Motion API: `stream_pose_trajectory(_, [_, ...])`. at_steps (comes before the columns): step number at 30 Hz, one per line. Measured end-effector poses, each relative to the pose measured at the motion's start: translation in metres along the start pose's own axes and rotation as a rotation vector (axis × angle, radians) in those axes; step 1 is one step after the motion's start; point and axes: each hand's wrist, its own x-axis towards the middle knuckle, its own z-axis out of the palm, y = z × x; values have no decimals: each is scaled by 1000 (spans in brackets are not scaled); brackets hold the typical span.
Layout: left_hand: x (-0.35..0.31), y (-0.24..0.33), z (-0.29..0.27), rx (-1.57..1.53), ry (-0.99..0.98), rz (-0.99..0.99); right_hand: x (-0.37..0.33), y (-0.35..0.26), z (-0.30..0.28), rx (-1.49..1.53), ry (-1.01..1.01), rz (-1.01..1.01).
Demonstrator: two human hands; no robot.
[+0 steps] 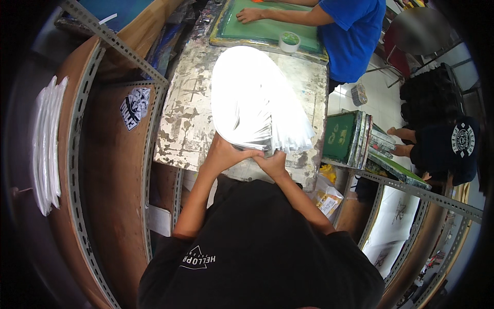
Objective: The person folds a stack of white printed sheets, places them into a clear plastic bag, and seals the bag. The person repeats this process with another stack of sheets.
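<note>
Fanned stack of glossy white sheets [257,100] lay on the paint-crusted table [185,129], near edges splayed toward the lower right, far part washed out by glare. Left hand [226,153] curled over the stack's near edge, fingers closed on it; right hand [271,162] just beside, thumb and fingers pinching the sheet ends. Both touching each other at the stack's bottom edge. Judged as a riffling or squaring step, sheets being loosened along the near edge; next move would call for a firm pinch on the fanned ends and an even slide, lest the slick sheets slip sideways off the pile.

Beyond the stack, a roll of tape [289,41] stood on a green printing screen [267,28], with another person's hand [249,15] pressed flat on it. More green-coated screens [342,136] leaned at the right. On the left, a second pile of white sheets [47,144] rested on a wooden shelf [110,170] framed in slotted metal.
</note>
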Motion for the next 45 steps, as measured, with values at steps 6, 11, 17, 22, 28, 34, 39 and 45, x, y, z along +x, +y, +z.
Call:
stream_pose_trajectory(6, [13, 80, -33, 57, 284, 227, 2, -7, -5, -28, -1, 34])
stream_pose_trajectory(11, [62, 145, -57, 743, 294, 240, 15, -31, -7, -109, 52, -19])
stream_pose_trajectory(17, [70, 120, -18, 812, 157, -4, 23, -50, -20, -75, 83, -70])
stream_pose_trajectory(22, [77, 123, -7, 918, 135, 29, 28, -55, -26, -83, 86, -30])
stream_pose_trajectory(28, [95, 162, -53, 805, 290, 364, 29, -57, -31, -134, 38, 54])
stream_pose_trajectory(34, [93, 140, -46, 820, 250, 353, 36, -59, -33, -90, 27, -8])
stream_pose_trajectory(39, [89, 128, -26, 1018, 271, 338, 28, -65, -32, -205, -22, 116])
stream_pose_trajectory(45, [99, 185, -64, 857, 248, 541, 35, -53, -34, -241, 86, -40])
